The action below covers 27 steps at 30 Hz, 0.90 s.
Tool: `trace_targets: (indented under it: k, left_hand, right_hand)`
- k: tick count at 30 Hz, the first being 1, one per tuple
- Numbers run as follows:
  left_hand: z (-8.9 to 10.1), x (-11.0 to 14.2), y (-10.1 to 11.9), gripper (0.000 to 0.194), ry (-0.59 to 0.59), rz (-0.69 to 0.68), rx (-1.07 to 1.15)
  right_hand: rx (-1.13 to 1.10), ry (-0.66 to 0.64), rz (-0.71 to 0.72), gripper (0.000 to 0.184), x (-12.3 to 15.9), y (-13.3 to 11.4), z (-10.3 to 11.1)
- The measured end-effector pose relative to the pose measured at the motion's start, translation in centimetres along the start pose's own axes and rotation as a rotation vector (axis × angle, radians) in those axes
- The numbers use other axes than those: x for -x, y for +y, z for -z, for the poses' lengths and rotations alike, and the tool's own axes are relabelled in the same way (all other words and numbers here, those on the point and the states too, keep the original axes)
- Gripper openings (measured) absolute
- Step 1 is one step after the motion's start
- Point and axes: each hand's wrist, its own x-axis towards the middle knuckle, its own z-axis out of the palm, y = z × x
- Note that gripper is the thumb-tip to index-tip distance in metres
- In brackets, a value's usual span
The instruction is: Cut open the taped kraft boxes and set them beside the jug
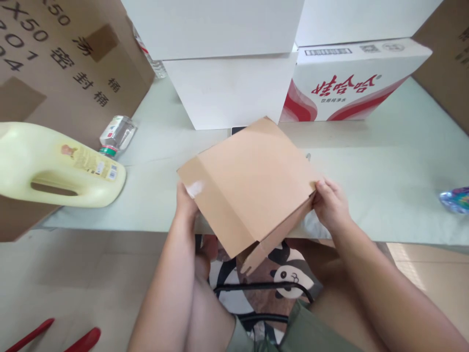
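A brown cardboard box (252,171), part folded, is held tilted over the table's front edge. My left hand (186,201) grips its left side; most of those fingers are hidden behind the cardboard. At the right corner my right hand (331,203) pinches the box, thumb on top. One flap (262,252) hangs down along the near right side, with a slotted tab at its end. A whitish patch shows on the left panel. Behind the box, the edge of a dark flat object (237,130) peeks out on the table.
White boxes (234,88) and a red-and-white water carton (351,80) stand along the back of the pale green table (395,161). To the left are a pale yellow jug (62,166), a small clear bottle (117,135) and a large printed carton (73,58). A colourful package (456,199) lies far right.
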Motion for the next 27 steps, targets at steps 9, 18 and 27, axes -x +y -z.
trace_targets:
  k: [9, 18, 27]
  left_hand:
    - [0.5, 0.1, 0.7, 0.026, -0.044, 0.242, 0.102]
    - [-0.1, -0.5, 1.1, 0.045, -0.031, 0.083, 0.157]
    - [-0.1, -0.1, 1.2, 0.021, -0.003, 0.125, 0.160]
  right_hand:
    - [0.378, 0.100, 0.124, 0.041, -0.8, 0.5, 0.1]
    - [-0.187, -0.136, -0.374, 0.055, -0.2, 0.1, -0.6]
    - [-0.204, -0.137, -0.406, 0.057, 2.8, -1.5, -2.3]
